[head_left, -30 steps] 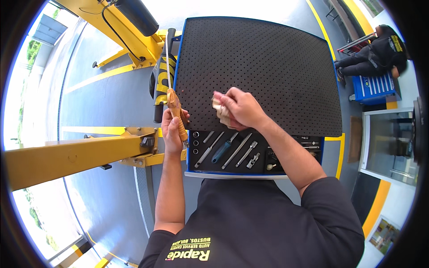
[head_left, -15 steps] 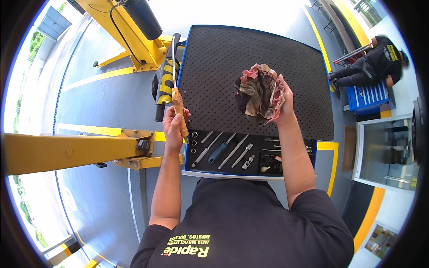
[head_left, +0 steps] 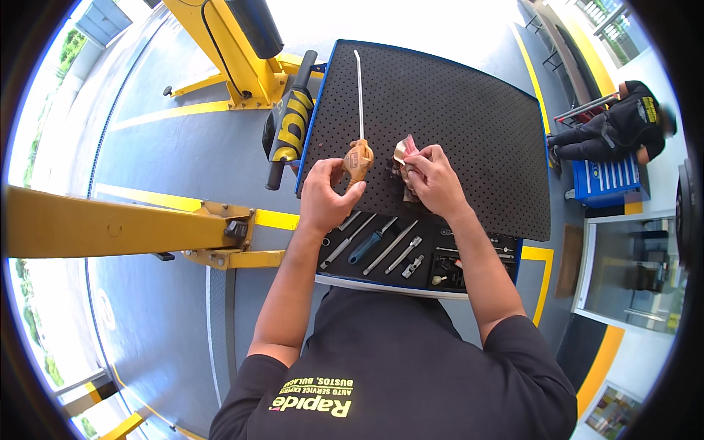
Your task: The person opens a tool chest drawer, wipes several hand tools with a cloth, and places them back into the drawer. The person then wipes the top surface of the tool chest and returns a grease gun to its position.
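Observation:
My left hand [head_left: 326, 194] has its fingers and thumb curled at the lower end of a tan, wrapped-looking handle. The handle belongs to a pry bar [head_left: 360, 103] with a long, thin metal shaft, slightly bent at its tip, pointing away from me over the black perforated mat [head_left: 455, 110]. To the right, my right hand [head_left: 436, 180] pinches a crumpled, stained rag [head_left: 404, 152], pink and beige on top and dark below. Part of the rag is hidden behind my fingers. Both hands are over the near part of the tool cart's top.
Below the mat, an open drawer holds a blue-handled tool [head_left: 370, 246], extension bars and sockets in black foam. A padded black-and-yellow bar [head_left: 292, 128] stands left of the cart. Yellow lift arms [head_left: 132, 224] reach in from the left. Another person [head_left: 623, 121] is beside a blue cabinet [head_left: 605, 177] at right.
My left hand has brought the pry bar rightward over the mat. The rag, spread in my right hand before, is now bunched smaller and lower, pinched from above.

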Demonstrator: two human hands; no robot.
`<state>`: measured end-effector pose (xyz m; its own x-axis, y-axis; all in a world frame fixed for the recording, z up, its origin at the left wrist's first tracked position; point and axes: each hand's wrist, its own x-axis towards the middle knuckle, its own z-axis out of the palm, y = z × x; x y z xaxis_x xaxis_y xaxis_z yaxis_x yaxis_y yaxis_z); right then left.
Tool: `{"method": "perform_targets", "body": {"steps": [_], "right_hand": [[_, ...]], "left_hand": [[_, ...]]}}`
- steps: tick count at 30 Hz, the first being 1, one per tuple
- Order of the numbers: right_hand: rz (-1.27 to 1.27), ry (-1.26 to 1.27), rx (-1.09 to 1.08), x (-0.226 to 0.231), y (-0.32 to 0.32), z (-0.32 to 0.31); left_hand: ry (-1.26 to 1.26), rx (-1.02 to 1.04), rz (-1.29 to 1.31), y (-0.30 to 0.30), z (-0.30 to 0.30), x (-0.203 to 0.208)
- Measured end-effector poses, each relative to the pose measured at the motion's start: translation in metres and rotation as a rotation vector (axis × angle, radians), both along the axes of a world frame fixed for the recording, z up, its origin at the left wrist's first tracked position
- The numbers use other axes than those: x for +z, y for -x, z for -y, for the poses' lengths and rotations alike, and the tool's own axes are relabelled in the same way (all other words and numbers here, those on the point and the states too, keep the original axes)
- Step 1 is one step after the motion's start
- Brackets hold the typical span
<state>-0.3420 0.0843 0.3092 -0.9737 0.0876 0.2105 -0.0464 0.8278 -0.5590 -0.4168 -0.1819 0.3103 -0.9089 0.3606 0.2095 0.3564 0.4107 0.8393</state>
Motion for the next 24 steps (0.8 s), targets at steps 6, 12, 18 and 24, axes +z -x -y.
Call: {"method": "perform_targets", "body": {"steps": [6,12,18,24], "right_hand": [[-0.050,-0.329,0.011,-0.014,0.012,0.013],[0.000,-0.328,-0.157,-0.036,0.030,0.023],[-0.044,-0.384,-0.226,-0.041,0.120,-0.014],[0.052,-0.266,-0.305,-0.027,0.156,-0.025]], "left_hand": [[0.239,0.045,-0.303,0.006,-0.018,-0.011],[0.176,0.022,-0.203,0.009,-0.017,-0.033],[0.182,0.042,-0.223,0.010,-0.017,-0.027],[0.185,0.044,-0.213,0.011,-0.020,-0.027]]}}
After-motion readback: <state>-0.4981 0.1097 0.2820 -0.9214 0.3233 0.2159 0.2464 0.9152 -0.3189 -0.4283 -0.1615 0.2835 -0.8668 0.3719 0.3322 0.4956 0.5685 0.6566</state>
